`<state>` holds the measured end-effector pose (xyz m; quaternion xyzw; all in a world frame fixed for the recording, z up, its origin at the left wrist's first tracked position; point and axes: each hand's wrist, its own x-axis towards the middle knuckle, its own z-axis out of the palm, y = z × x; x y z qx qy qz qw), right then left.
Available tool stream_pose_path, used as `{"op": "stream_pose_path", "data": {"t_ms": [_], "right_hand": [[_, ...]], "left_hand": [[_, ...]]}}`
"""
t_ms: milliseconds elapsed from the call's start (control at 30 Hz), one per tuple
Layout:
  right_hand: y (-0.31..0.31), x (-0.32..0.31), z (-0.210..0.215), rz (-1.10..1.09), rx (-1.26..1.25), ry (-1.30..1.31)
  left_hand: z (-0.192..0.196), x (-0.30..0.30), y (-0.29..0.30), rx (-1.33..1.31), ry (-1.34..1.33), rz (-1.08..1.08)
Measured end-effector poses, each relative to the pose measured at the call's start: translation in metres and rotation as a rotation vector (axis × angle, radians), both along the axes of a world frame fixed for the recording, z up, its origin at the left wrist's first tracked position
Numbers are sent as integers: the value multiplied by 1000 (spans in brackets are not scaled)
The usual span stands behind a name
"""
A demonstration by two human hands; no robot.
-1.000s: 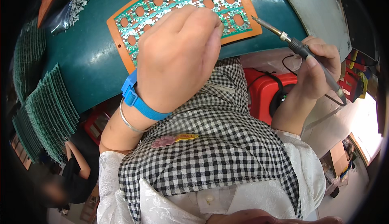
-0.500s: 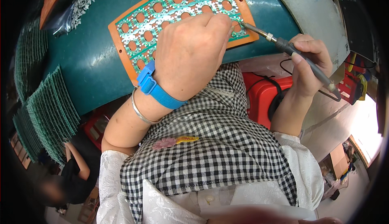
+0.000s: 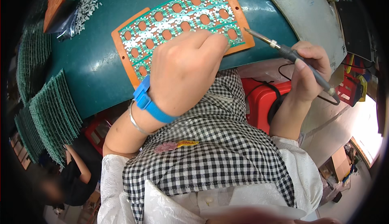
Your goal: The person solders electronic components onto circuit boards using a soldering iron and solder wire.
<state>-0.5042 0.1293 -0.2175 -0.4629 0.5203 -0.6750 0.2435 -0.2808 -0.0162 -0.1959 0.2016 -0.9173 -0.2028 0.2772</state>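
Note:
A green circuit board panel (image 3: 186,18) with rows of round openings lies in an orange tray (image 3: 238,19) on the table. My left hand (image 3: 186,68), with a blue strap and a metal bangle at its wrist, is over the panel's near edge. Its fingers are curled together; the back of the hand hides whatever is between them. In my right hand (image 3: 310,72) is a soldering iron (image 3: 288,53) with a dark grey handle, gripped like a pen. Its tip points left, by the tray's right edge; whether it touches I cannot tell.
Small white parts (image 3: 86,11) spill from a clear bag on the green table (image 3: 97,70), beside an orange block (image 3: 58,3). Green panels stand stacked (image 3: 56,116) at left. A red stool (image 3: 259,102) is below the table edge. Another person's arm (image 3: 79,163) shows lower left.
The soldering iron's tip has drawn off the panel to the tray's right edge. My left hand has pulled back a little toward me, uncovering more of the panel.

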Motion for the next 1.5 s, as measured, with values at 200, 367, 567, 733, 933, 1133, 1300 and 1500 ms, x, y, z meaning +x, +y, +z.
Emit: {"op": "stream_pose_path", "data": {"t_ms": [200, 367, 567, 733, 933, 1133, 1300, 1500], "right_hand": [[11, 0, 8, -67, -118, -32], [21, -18, 40, -422, -164, 108], [21, -75, 62, -927, 107, 536], [-16, -123, 60, -884, 124, 1128], [-25, -146, 50, -563, 590, 1359], [-24, -112, 52, -610, 525, 974], [-48, -52, 40, -438, 343, 808], [-109, -1, 1, -410, 165, 865]], "left_hand": [[21, 48, 0, 31, -30, 25], [35, 69, -5, 81, 28, 231], [33, 79, -12, 122, 58, 228], [20, 79, -18, 21, -1, 271], [18, 65, -20, -116, -132, 334], [4, 52, -18, -141, -253, 267], [12, 45, -22, -54, -429, 212], [28, 46, -35, 71, -482, 163]]}}
